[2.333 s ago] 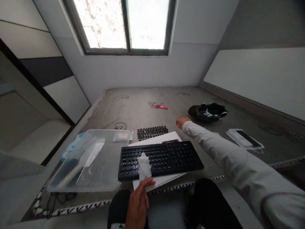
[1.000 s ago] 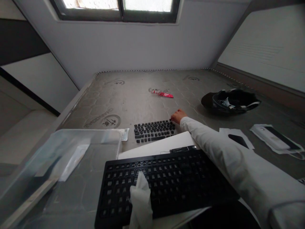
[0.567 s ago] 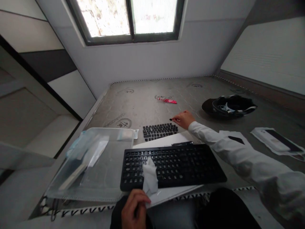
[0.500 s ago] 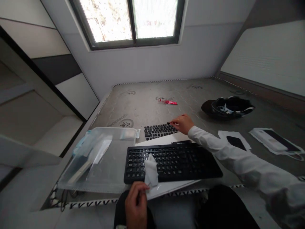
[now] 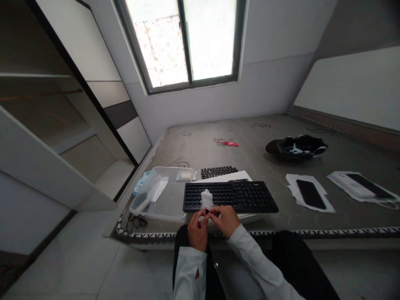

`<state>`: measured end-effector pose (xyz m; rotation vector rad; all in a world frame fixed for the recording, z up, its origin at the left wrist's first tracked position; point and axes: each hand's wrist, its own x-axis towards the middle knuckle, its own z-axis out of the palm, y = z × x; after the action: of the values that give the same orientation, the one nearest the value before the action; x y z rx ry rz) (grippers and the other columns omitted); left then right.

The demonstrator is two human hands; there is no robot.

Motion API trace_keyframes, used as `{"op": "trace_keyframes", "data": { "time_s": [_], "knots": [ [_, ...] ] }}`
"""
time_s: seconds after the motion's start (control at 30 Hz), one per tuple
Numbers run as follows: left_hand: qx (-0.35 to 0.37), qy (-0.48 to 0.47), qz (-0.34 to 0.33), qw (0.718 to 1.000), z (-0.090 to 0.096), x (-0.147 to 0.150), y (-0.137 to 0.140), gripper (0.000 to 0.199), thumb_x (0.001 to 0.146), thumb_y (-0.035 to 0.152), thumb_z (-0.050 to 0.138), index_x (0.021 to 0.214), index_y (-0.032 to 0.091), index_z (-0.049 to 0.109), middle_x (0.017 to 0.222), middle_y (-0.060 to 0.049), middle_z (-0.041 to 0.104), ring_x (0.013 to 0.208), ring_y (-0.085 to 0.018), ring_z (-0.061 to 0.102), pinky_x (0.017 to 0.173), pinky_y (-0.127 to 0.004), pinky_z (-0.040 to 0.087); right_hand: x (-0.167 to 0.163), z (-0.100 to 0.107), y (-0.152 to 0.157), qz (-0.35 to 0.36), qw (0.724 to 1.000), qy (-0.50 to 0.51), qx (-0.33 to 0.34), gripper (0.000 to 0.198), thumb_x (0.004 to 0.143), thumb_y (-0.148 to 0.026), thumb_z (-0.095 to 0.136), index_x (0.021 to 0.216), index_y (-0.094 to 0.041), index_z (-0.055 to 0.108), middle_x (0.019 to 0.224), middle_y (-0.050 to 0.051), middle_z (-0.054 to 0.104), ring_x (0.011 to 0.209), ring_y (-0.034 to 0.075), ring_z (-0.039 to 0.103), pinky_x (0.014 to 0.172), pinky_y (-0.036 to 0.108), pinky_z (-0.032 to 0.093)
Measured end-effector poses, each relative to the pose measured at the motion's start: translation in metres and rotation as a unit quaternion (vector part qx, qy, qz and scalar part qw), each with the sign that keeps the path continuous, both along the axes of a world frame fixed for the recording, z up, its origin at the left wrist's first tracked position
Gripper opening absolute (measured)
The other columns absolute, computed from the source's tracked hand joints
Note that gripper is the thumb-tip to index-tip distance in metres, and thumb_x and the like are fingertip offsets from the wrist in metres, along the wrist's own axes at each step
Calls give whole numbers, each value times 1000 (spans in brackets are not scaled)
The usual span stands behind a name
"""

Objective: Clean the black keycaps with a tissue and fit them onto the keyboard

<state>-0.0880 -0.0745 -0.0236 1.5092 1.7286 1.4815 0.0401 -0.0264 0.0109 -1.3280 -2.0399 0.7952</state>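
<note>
I see my left hand (image 5: pixel 196 227) pinching a crumpled white wipe (image 5: pixel 206 198) while my right hand (image 5: pixel 225 218) grips 1 small black keycap (image 5: pixel 206 211) against it; cleaning step, I judge, then careful reseating on the black keyboard (image 5: pixel 229 196).

**Black, white and one streak of red**

The keyboard (image 5: pixel 230 196) is black, as are the loose keycaps (image 5: pixel 218 171) behind it and the small keycap (image 5: pixel 206 211) between the hands. The wipe (image 5: pixel 206 198) is white, and so are both sleeves (image 5: pixel 246 258) and the sheet (image 5: pixel 225 177) under the keyboard. The mattress (image 5: pixel 250 162) is dull grey-brown with a faint hexagon quilting, round printed logos and a black-and-white zigzag trim along its edge. A red wrapper (image 5: pixel 227 143) lies far back. The helmet (image 5: pixel 296 147) is black with pale straps inside. Two dark phones (image 5: pixel 307 193) rest on white wrapping. The tub (image 5: pixel 162 199) is clear plastic, with pale blue showing at its far side.
</note>
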Motion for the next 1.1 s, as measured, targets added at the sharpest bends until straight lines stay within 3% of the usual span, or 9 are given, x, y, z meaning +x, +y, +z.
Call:
{"op": "trace_keyframes", "data": {
  "time_s": [0.1,0.2,0.33,0.5,0.63,0.73,0.83,0.93,1.1],
  "knots": [
    [-1,14,0,1000,0,0,-5,35,82,45,56,101,17,67,86,-6,68,58,-13,59,54,-22,47,-2,-7,-12,-20,999,24,8,19,79,-29,57,84,-26,74,78,4,74,70,20,65,67,29,44],
    [-14,5,16,1000,-1,-1,-7,36,79,50,58,94,18,66,78,-2,67,46,-9,51,49,-21,44,-2,-7,-19,-27,999,-13,44,17,79,-28,58,85,-29,74,83,4,74,79,22,65,77,34,41],
    [-8,-12,56,998,-4,-5,-7,36,79,51,56,90,18,64,80,-4,67,64,-15,62,59,-23,48,0,-9,-20,-11,998,-1,59,18,81,-32,57,90,-31,73,85,3,73,81,22,64,81,35,40],
    [-11,-40,62,997,-4,-5,-7,35,83,47,52,97,17,63,89,-7,69,83,-19,66,68,-27,51,-2,-16,2,-149,982,87,75,25,78,-37,58,97,-23,65,86,6,67,78,22,60,73,34,47],
    [5,10,45,999,2,0,-11,33,84,44,51,98,18,65,93,-9,70,85,-21,66,69,-29,52,-10,-18,18,-122,981,129,75,12,75,-29,60,83,-22,66,91,9,63,88,24,59,82,37,47],
    [16,43,42,998,6,3,-14,31,84,42,51,97,18,66,91,-9,71,78,-20,66,66,-28,51,-13,-16,13,-103,972,201,69,9,77,-29,57,74,-23,63,90,9,62,89,24,59,84,38,46],
    [19,69,41,997,6,4,-16,30,85,39,50,98,18,66,90,-8,71,66,-18,65,63,-28,51,-8,-17,-8,-53,946,319,19,13,77,-36,58,74,-24,60,102,8,63,99,25,58,84,37,47],
    [24,96,7,995,2,4,-17,27,86,34,47,98,19,67,92,-7,72,68,-18,66,64,-28,53,-3,-22,-30,5,904,421,-76,22,75,-46,61,76,-24,63,107,6,65,104,27,58,90,38,45],
    [75,141,-57,986,-4,5,-19,28,87,27,44,99,22,68,97,-7,71,92,-19,66,81,-28,53,-7,-32,-37,-65,864,472,-161,36,62,-60,68,68,-24,66,63,0,65,69,24,63,69,36,51]
  ]
}}
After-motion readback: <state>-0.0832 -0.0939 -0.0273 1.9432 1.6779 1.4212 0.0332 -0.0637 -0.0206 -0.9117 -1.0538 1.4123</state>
